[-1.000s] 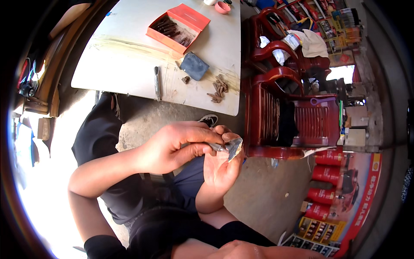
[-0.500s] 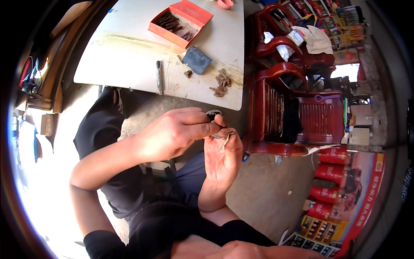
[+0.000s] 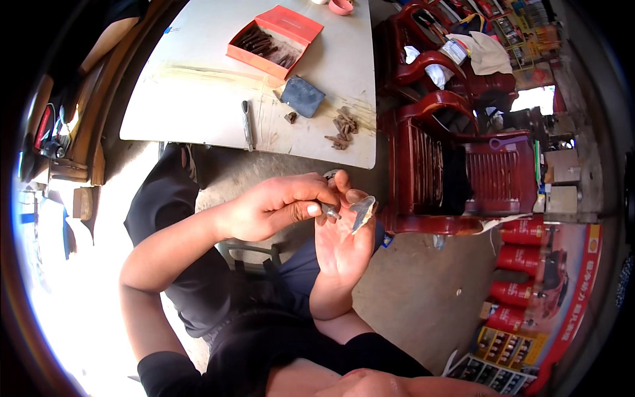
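Observation:
Just beyond the near table edge, my left hand (image 3: 274,204) pinches a small dark stick-like piece (image 3: 330,211) between thumb and fingers; its greyish end pokes out. Close beside it, my right hand (image 3: 344,243) is palm up with curled fingers, holding a thin, creased sheet (image 3: 362,213), grey on one face and pale at the edge. The fingertips of both hands nearly meet, and what lies between them is partly hidden. On the table (image 3: 205,99) ahead are a grey-handled knife (image 3: 247,126), a dark grey flat pad (image 3: 303,96), a small brown lump (image 3: 291,118) and a pile of brown pieces (image 3: 344,128).
An open red box (image 3: 272,42) of dark brown sticks stands farther back, near a pink bowl (image 3: 340,6). Reddish wooden chairs (image 3: 503,169) stand to the right, one with cloth and bags on it. A poster with red cylinders (image 3: 529,284) is at lower right.
My fingers have loosened around the thin sheet, which now stands out wider from my right hand. The end of the dark piece shows in my left hand. The view has shifted slightly.

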`<state>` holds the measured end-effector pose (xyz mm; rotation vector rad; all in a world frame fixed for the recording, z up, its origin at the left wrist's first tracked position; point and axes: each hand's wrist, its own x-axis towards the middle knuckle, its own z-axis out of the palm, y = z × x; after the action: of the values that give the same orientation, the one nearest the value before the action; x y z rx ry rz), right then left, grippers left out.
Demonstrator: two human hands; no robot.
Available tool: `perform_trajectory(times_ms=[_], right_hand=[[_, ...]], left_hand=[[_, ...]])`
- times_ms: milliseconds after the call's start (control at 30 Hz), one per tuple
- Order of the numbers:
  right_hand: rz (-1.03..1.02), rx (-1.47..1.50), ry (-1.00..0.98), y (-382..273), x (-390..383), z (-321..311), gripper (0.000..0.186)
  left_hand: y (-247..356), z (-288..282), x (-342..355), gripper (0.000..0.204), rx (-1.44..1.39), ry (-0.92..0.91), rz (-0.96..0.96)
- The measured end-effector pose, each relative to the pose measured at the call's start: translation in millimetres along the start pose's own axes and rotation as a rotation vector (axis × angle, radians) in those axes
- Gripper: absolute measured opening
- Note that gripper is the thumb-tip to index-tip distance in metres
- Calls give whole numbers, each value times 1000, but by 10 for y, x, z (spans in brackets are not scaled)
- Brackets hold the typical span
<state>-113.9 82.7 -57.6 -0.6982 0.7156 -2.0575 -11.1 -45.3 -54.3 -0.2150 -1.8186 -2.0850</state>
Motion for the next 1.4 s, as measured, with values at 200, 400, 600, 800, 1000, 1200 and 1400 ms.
perform_trajectory(times_ms=[200, 400, 600, 800, 1000, 1200, 1400], right_hand=[[-6, -150, 121, -32, -26, 140, 35], [-174, -460, 6, 17, 3, 91, 31], [-90, -363, 115, 39, 24, 105, 27], [141, 115, 163, 21, 72, -48, 23], [199, 277, 333, 76, 266, -250, 27], [326, -98, 482, 668, 715, -833, 26], [128, -708, 462, 1410, 1205, -1664, 22]], left_hand=[[-19, 47, -16, 20, -76, 30, -24], [-15, 69, -20, 20, 58, 79, 13], [-31, 18, -9, 19, 399, 129, 73], [-29, -70, 57, 20, 541, 53, 128], [-14, -33, 19, 21, -22, -7, -57], [39, -40, -40, 21, 51, -16, -41], [-217, 80, -131, 26, -15, -59, -209]])
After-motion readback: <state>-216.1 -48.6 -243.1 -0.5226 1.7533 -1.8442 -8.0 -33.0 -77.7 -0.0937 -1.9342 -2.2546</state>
